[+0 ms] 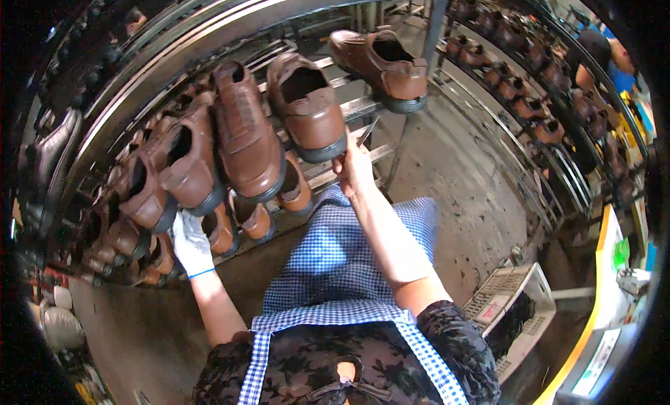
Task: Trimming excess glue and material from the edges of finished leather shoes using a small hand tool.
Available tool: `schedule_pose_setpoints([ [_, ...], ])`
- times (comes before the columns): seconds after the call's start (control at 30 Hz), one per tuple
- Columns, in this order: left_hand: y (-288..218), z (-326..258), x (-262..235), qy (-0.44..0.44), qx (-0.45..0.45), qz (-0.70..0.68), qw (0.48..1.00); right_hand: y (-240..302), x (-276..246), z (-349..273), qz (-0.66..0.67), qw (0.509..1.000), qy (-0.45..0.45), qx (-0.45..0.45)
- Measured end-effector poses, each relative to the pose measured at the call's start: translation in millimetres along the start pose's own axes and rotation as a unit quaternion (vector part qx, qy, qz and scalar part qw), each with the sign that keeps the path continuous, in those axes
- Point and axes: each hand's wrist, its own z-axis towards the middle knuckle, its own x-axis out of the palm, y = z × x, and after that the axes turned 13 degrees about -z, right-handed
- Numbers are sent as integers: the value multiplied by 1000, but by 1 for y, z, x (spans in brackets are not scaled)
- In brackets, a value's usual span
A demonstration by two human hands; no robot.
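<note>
My left hand (190, 242), in a white glove, reaches up under a brown leather shoe (174, 169) on the metal rack (174, 63) and grips its dark sole. My right hand (354, 166), bare, is raised beside the heel of another brown shoe (307, 105) and holds a thin pointed tool (368, 131) between its fingers. A third brown shoe (244, 133) lies between those two. Further right on the same shelf sits a brown shoe (380, 62) on its own.
Lower rack levels hold several more brown shoes (251, 220). A second long rack (530, 77) of shoes runs along the right, with another person (600, 56) beside it. A white plastic crate (513, 311) stands on the concrete floor at lower right. I wear a blue checked apron (335, 265).
</note>
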Motion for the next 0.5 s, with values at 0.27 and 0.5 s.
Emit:
schedule_pose_setpoints([
  [0.27,34,-93,114,21,398,634,662,66,-82,-32,-229,839,-238,-433],
  [0.5,79,-117,247,487,-154,272,815,118,-82,-22,-488,657,-275,-504],
])
